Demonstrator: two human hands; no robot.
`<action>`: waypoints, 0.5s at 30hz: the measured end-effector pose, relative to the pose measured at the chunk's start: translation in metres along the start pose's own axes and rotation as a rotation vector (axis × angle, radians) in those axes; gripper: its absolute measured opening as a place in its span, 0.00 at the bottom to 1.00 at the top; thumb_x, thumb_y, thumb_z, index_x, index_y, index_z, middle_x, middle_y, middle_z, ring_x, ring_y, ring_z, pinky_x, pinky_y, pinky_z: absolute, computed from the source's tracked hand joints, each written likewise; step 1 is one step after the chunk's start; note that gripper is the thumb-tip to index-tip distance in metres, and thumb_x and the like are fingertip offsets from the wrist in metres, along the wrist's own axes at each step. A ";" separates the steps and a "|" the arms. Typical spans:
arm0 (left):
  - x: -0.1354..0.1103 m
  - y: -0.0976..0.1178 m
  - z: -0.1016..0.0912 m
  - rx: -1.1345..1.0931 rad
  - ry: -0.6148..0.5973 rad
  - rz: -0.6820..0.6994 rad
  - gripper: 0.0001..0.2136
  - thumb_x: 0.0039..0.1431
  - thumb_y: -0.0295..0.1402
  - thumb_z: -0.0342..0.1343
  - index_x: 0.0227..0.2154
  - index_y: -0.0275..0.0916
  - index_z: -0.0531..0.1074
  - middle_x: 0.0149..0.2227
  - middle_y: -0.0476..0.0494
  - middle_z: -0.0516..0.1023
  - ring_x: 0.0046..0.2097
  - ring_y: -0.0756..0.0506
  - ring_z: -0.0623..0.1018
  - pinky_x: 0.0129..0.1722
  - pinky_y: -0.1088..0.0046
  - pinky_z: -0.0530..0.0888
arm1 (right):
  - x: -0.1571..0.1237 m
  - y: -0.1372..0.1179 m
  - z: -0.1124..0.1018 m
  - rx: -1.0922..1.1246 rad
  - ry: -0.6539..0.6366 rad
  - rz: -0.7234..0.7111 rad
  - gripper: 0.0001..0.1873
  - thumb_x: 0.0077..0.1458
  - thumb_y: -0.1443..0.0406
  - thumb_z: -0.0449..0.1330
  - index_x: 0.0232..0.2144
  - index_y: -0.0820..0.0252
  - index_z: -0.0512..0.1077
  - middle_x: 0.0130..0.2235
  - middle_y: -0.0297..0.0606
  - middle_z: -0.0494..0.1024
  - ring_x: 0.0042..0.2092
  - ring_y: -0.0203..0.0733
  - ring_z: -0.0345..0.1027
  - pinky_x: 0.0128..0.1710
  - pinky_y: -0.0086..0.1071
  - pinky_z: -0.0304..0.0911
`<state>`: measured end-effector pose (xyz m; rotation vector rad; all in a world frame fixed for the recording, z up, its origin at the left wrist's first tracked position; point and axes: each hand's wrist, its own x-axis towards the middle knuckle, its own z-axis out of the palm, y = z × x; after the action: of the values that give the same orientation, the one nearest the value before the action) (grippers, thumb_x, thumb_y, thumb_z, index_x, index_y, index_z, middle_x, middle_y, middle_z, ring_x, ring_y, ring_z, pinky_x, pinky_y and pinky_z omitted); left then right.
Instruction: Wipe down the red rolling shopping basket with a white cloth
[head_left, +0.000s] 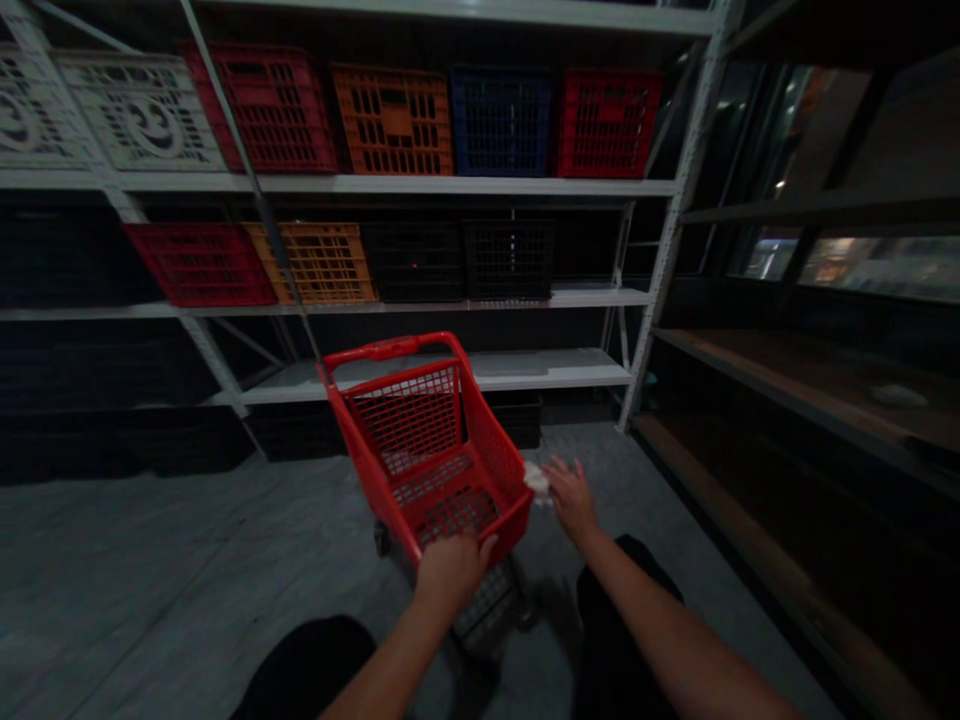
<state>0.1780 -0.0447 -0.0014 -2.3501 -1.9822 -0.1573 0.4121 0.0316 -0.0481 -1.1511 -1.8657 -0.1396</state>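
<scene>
A small red plastic shopping cart (487, 440) with mesh sides stands on the floor in front of me, its handle toward the shelves. My left hand (452, 575) grips the near rim of its basket, fingers curled over the edge. At the basket's right corner, my right hand (571, 495) holds a crumpled white cloth (538, 482) against the outside of the red plastic. The fingertips of that hand are partly spread behind the cloth. Inside the basket I see only its mesh floor.
A white metal rack (397, 184) behind the cart bears several plastic crates, including an orange crate (394, 120) and a blue crate (501, 122). Dark shelving (795, 385) runs along the right. A thin pole (259, 200) rises from the cart's handle. My knees flank the cart.
</scene>
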 end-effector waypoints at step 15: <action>-0.006 -0.009 -0.005 0.028 -0.088 0.062 0.28 0.61 0.43 0.27 0.34 0.37 0.73 0.29 0.35 0.78 0.33 0.38 0.78 0.31 0.60 0.73 | 0.048 -0.048 0.027 -0.148 -0.355 0.443 0.16 0.58 0.66 0.48 0.39 0.63 0.75 0.35 0.43 0.77 0.36 0.38 0.70 0.37 0.25 0.58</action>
<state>0.1682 -0.0493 0.0029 -2.4378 -1.9313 -0.0236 0.3512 0.0496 -0.0120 -1.7546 -1.8683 0.1923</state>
